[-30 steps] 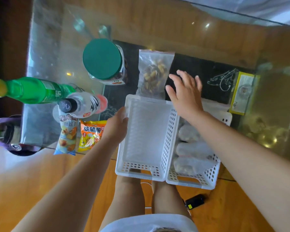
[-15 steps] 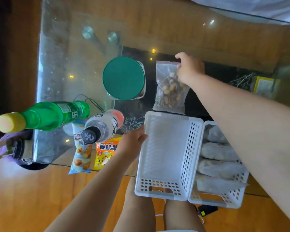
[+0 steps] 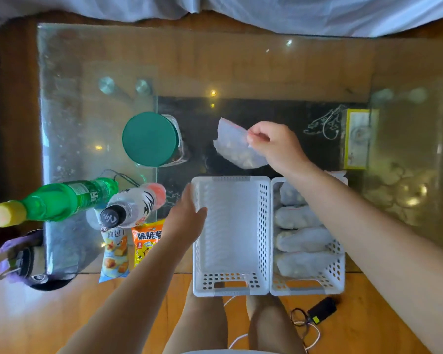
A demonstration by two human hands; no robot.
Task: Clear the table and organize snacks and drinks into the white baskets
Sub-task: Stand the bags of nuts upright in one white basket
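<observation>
Glass covers the low table (image 3: 241, 62), which stands on a wooden floor with pale fabric along the far edge. Only the head view is given. Two white baskets (image 3: 232, 226) sit side by side at the near edge of the table, walls touching: the left one holds nothing, the right basket (image 3: 338, 274) holds four clear bags of snacks laid in a row. The right hand (image 3: 274, 146) is raised beyond the baskets, thumb and fingers pinched on the top edge of a fifth clear zip bag (image 3: 233, 146) of nuts, which hangs off the table just past the left basket's far rim. The left hand (image 3: 188, 218) rests on the left wall of the empty basket, fingers curled over its rim. Left of the baskets lie two snack packets: a blue one (image 3: 114, 254) printed 面包 with pictures of bread, and an orange one (image 3: 146, 241) reading 脆脆薯. Two bottles stand beside them: a green bottle (image 3: 59, 200) with a yellow cap, its label too blurred to read, and a clear bottle (image 3: 136, 203) with a black cap and tiger stripes. One jar with a green lid (image 3: 150, 139) stands farther back. A yellow box (image 3: 356, 139) lies under the glass at right, its print unreadable.
</observation>
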